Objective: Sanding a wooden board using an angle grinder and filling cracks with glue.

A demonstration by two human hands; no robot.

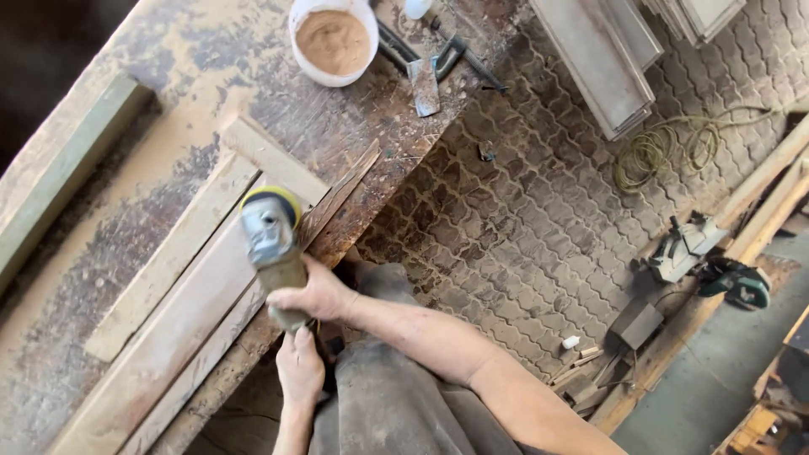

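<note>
There is one view, from a camera worn on the person's head, looking steeply down and tilted so that the workbench [152,211] runs slantwise across the left half of the frame. It sits close above the person's own forearms, which enter from the bottom edge, with the right hand [316,295] and left hand [299,366] near the lower middle. The right half looks past the bench edge to the paved floor [539,211] farther below. No second view is present, so nothing is shared.
</note>
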